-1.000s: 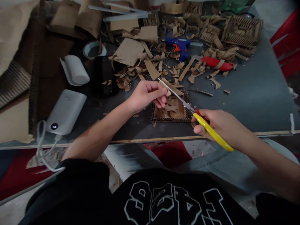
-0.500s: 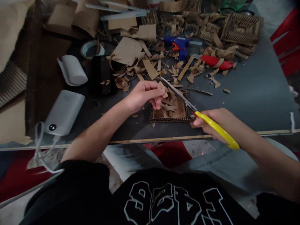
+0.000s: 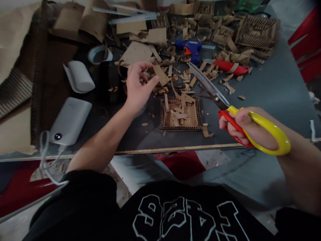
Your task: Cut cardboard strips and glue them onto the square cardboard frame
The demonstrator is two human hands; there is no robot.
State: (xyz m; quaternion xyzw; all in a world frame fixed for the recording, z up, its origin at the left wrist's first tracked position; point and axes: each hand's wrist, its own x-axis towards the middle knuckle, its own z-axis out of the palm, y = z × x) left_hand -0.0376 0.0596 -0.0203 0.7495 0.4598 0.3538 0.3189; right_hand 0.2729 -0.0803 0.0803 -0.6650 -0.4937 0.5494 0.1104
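left fingers (image 3: 152, 83) parted | right fingers (image 3: 242, 117) hold scissors (image 3: 217, 99) | half-hidden scraps (image 3: 163, 89) behind left, probably cardboard

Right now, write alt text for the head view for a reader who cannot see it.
A person's right hand holds red-and-yellow scissors above a dark table; the left hand hovers open near cardboard scraps. Between them sits a corrugated cardboard tray with strips inside, and a blue glue gun lies beyond.

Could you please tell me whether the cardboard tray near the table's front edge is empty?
Not empty: cardboard strips lie inside the tray, though part of its bottom shows bare.
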